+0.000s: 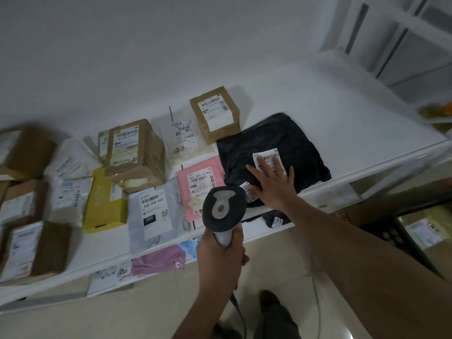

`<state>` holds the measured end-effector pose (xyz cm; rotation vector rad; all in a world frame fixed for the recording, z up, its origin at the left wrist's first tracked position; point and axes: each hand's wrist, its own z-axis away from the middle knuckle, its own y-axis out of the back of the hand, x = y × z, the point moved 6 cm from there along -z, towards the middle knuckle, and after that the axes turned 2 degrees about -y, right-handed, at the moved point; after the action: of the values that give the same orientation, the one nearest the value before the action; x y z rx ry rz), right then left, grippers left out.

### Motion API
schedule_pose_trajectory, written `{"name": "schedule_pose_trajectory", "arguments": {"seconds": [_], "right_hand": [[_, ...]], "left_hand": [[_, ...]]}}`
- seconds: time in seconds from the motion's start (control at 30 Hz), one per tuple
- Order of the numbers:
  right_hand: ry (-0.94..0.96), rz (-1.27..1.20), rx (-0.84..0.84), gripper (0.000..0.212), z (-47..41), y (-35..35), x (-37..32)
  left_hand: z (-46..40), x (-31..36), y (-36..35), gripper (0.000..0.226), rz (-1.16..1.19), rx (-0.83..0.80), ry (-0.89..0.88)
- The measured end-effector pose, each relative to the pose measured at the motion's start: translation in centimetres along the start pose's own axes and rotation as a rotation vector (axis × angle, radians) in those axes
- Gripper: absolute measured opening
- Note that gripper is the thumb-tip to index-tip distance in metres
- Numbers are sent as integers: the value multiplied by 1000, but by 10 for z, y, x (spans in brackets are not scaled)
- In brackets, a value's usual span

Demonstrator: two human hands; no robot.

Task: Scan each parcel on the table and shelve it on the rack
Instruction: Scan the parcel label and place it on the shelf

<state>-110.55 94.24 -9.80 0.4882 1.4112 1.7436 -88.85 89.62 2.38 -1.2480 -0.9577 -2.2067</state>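
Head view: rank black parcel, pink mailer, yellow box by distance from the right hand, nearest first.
1. Black parcel: right hand rests flat on it, table's right.
2. Pink mailer: just left of that hand.
3. Yellow box: farther left, past the grey mailer.

Crinkled matt black plastic mailer bag (pixel 269 143), white paper label (pixel 267 159); 12 o'clock, brown taped cardboard box (pixel 215 113); smooth white table (pixel 342 113).

dim, soft even indoor light, faint shadows, wide-angle bending at edges, left-hand boxes (pixel 27 152) blurred, slight grain
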Motion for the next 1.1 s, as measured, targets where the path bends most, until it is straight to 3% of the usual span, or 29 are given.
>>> {"name": "schedule_pose_trajectory", "arguments": {"seconds": [0.2,0.37,0.43,0.77,0.87,0.97,1.03,1.1], "right_hand": [[-43,-43,4,65,-16,12,-20],[-26,-251,495,56,15,38,-61],[50,-287,570,51,25,42,-88],[316,-291,439,47,64,20,-281],[367,-295,403,53,87,-2,-358],[465,-270,408,45,118,-29,-450],[549,-280,355,35,139,-49,-517],[637,-266,269,38,161,-71,-586]], "left_hand": [[2,-7,23,27,31,82,21],[8,-15,49,27,53,107,26],[10,-19,65,28,67,129,21],[22,-59,219,34,177,272,-53],[31,-83,294,34,191,327,-93],[46,-116,383,30,228,395,-94],[60,-137,446,30,248,468,-95],[74,-157,507,33,241,551,-99]]}}
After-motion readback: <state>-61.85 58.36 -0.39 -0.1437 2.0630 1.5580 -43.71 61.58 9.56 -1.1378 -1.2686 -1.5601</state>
